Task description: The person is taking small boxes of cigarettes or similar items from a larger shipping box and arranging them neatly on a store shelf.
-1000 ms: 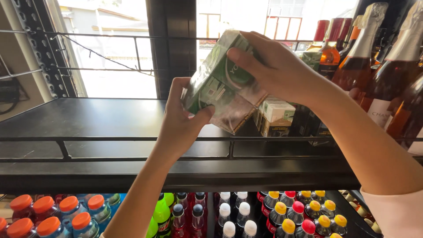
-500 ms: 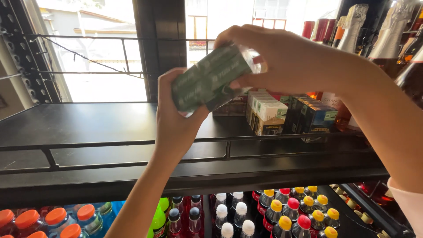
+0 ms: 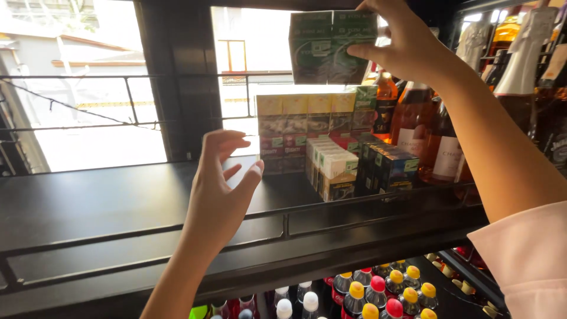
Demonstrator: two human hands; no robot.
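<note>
Black metal shelf (image 3: 118, 207) before a bright window with a dark frame and thin rail bars, used below as the landmark. Right hand (image 3: 401, 44), raised well above the shelf at upper right, clamped on a green shrink-wrapped carton (image 3: 331, 47) made of several packs side by side; thumb across the carton's front face, fingers curled over its top edge and far side; carton held in the air, roughly level, clear of everything under it. Directly beneath the carton, standing on the shelf's right half: a row of yellow-topped packs (image 3: 304, 124) at the back, a block of pale packs (image 3: 333, 168) in front of them, and dark blue-and-black packs (image 3: 390, 165) just beside the pale block. Left hand (image 3: 221, 189), above the middle of the shelf, empty, fingers loosely spread and slightly bent, palm turned toward the stacked packs, touching nothing, near the yellow-topped row but apart from it. At the shelf's far right end, glass bottles (image 3: 437, 142) with amber and pink contents, some with foil necks. Below the shelf's front edge, rows of plastic bottles with yellow, red and white caps (image 3: 378, 295). Pale sleeve (image 3: 525, 260) at lower right.
</note>
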